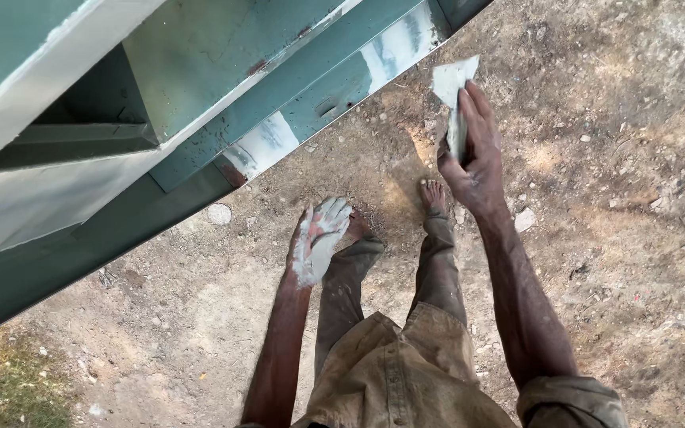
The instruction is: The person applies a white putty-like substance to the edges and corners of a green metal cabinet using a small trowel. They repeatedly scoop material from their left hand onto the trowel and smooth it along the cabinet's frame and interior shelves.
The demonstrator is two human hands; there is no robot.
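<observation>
In right hand [473,162], half-hidden scraper [451,95]

The metal cabinet [200,87] is dull green with pale whitish-grey patches along its edge (a few rust-brown specks too). The scraper [452,91] carries light grey paste, the left hand [316,242] is smeared grey-white, and the trousers [406,349] are khaki against brown dirt ground [620,198].

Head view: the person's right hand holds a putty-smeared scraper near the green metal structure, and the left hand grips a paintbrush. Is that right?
Not quite. In the head view the left hand holds no paintbrush; it is open and coated in pale putty. The right hand does hold the scraper near the green metal structure.
</observation>
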